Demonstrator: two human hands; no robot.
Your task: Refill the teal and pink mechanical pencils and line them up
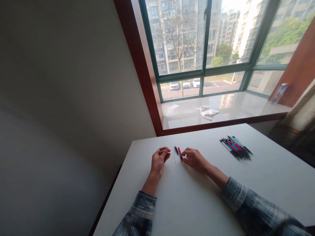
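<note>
On the white table (pixel 169 203), a few pen parts lie between my hands: a thin white refill (pixel 175 156), a short black piece (pixel 176 150) and a pink barrel (pixel 179 150). My right hand (pixel 197 160) comes in from the right, its thumb and fingertips closed on a small black pen part (pixel 181 158) at the table surface, just below the pink barrel. To the left of the refill, my left hand (pixel 159 160) is raised slightly with fingers curled and tips together. Whatever may be between them is too small to make out.
Several pens (pixel 236 148) in black, pink, teal and white lie in a bunch toward the table's right. Behind the table, the window sill (pixel 187 114) holds a crumpled white cloth (pixel 208 112), a paper piece (pixel 173 107) and a clear bottle (pixel 279 93). A wall (pixel 86 98) stands left.
</note>
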